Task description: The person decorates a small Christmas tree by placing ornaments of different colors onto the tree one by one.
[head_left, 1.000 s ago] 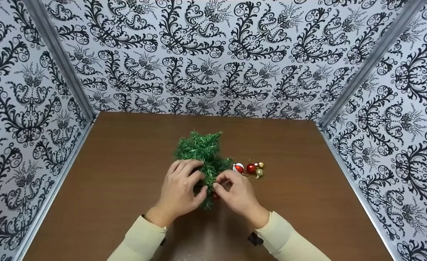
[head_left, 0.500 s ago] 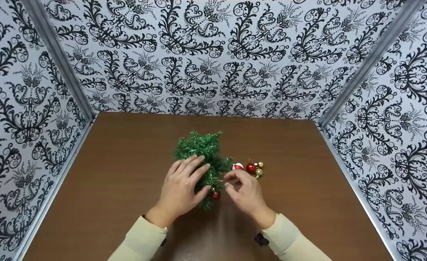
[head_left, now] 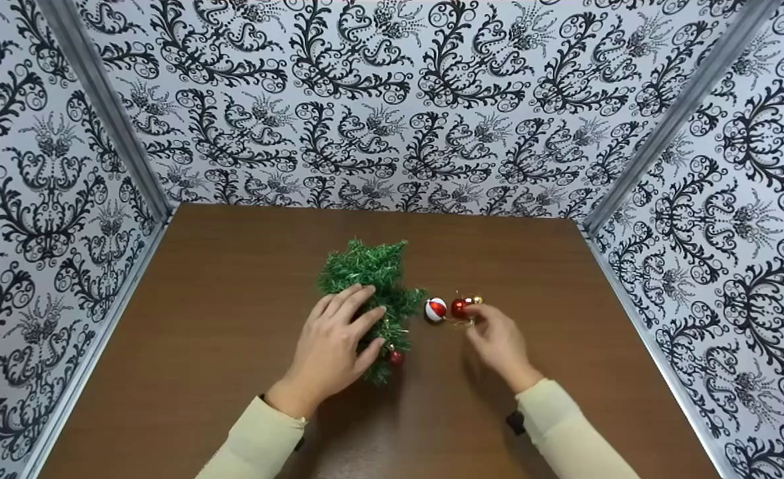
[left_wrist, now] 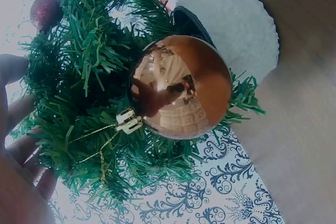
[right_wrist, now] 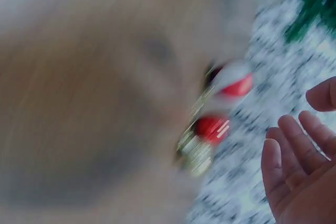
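A small artificial Christmas tree (head_left: 369,269) stands upright on the table, its white base (left_wrist: 231,35) showing in the left wrist view. My left hand (head_left: 331,339) rests on its branches, fingers extended and thumb apart. A shiny copper-coloured bauble (left_wrist: 181,87) hangs there by a gold cord, and a dark red glittery bauble (left_wrist: 46,12) sits higher up. My right hand (head_left: 498,339) reaches over the loose ornaments, fingertips right at a red bauble (head_left: 458,307); the right wrist view shows its fingers parted, holding nothing. That view is blurred.
A red-and-white bauble (head_left: 435,309) lies between the tree and my right hand. Small gold ornaments (head_left: 478,300) sit beside the red bauble, partly hidden by my fingers. Patterned walls (head_left: 365,120) enclose the brown table (head_left: 245,246) at the back and sides.
My right hand has let go of a tree branch and moved right to the loose ornaments. The left fingers have straightened on the tree, and a red bauble at its near side is uncovered.
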`<action>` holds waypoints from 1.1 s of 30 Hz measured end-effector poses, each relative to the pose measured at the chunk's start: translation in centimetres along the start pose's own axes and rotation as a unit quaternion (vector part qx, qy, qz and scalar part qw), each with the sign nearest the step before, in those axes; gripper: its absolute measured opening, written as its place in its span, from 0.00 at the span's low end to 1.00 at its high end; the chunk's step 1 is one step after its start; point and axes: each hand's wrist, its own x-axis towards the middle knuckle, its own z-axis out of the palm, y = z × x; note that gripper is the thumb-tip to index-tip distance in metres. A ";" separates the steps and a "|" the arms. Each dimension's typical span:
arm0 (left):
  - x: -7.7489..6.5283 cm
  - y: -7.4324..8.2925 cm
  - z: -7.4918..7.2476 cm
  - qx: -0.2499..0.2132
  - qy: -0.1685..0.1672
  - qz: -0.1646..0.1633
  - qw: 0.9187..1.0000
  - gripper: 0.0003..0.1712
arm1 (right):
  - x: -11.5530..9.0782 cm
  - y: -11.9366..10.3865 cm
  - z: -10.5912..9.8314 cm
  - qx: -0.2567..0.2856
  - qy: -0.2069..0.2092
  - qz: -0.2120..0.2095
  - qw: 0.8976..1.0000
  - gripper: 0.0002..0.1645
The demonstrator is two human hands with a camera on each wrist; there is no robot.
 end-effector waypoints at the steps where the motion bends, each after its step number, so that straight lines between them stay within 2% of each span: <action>1: 0.0 0.0 0.0 0.001 -0.001 0.001 1.000 0.23 | 0.3 1.0 0.0 -0.012 0.002 0.007 1.000 0.20; 3: -0.1 0.0 0.0 0.002 -0.005 0.000 1.000 0.22 | 0.7 2.6 0.1 -0.039 -0.009 0.013 0.999 0.21; 6: -0.1 -0.1 -0.1 0.001 -0.010 -0.003 1.000 0.22 | 1.3 4.4 0.4 -0.075 -0.047 0.008 0.996 0.22; 9: -0.2 -0.2 0.0 -0.001 -0.014 -0.005 1.000 0.22 | 1.5 5.4 0.7 -0.084 -0.086 0.003 0.993 0.23; 12: -0.1 -0.2 0.0 -0.004 -0.018 -0.005 1.000 0.22 | 1.7 5.8 0.9 -0.087 -0.105 -0.004 0.991 0.23; 18: 0.0 -0.4 -0.1 -0.007 -0.020 -0.001 1.000 0.21 | 2.2 5.9 1.4 -0.107 -0.108 -0.023 0.988 0.21; 22: 0.2 -0.2 -0.2 0.001 -0.028 0.001 1.000 0.21 | 2.4 5.9 1.4 -0.113 -0.094 -0.029 0.989 0.19; 33: 0.4 0.4 -0.3 0.012 -0.010 -0.013 1.000 0.17 | 2.2 5.9 1.8 -0.144 -0.066 -0.004 0.987 0.14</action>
